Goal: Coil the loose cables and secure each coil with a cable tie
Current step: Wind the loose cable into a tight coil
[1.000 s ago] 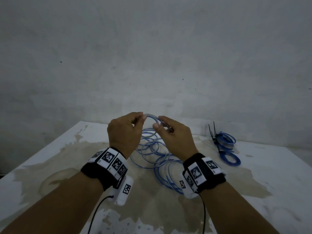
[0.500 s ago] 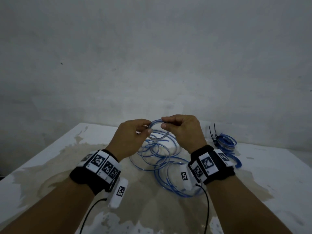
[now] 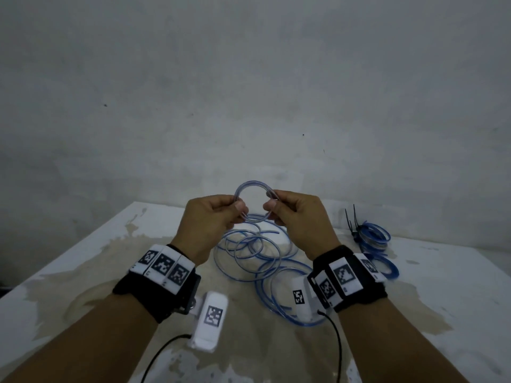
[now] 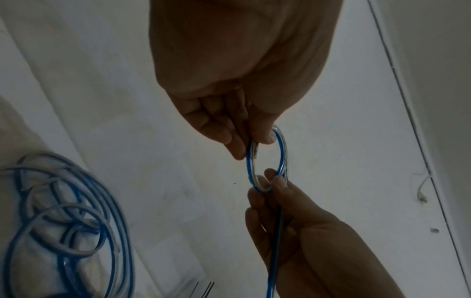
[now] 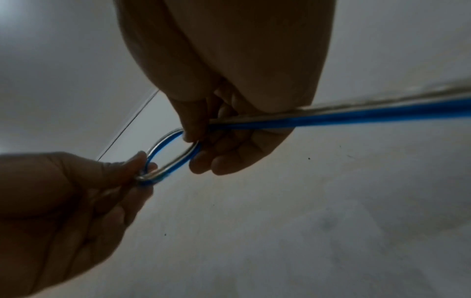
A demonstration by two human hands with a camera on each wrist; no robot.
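Note:
A thin blue-and-clear cable is bent into a small round loop (image 3: 252, 185) held up above the table. My left hand (image 3: 239, 212) pinches the loop's left side between thumb and fingers, and my right hand (image 3: 272, 204) pinches its right side. In the left wrist view the loop (image 4: 281, 153) stands between my left hand (image 4: 251, 144) and my right hand (image 4: 270, 184). In the right wrist view the cable (image 5: 356, 117) trails away from my right hand (image 5: 191, 139). The rest of the cable (image 3: 257, 252) lies in loose rings on the table below.
The white, stained table (image 3: 83, 272) stands against a grey wall. At its back right lie two tied blue coils (image 3: 373, 236) (image 3: 388, 269) and a few black cable ties (image 3: 352, 225). Wrist-camera leads hang under both forearms.
My hands have drawn slightly apart and risen a little. The cable arch between them has become a full small ring held upright.

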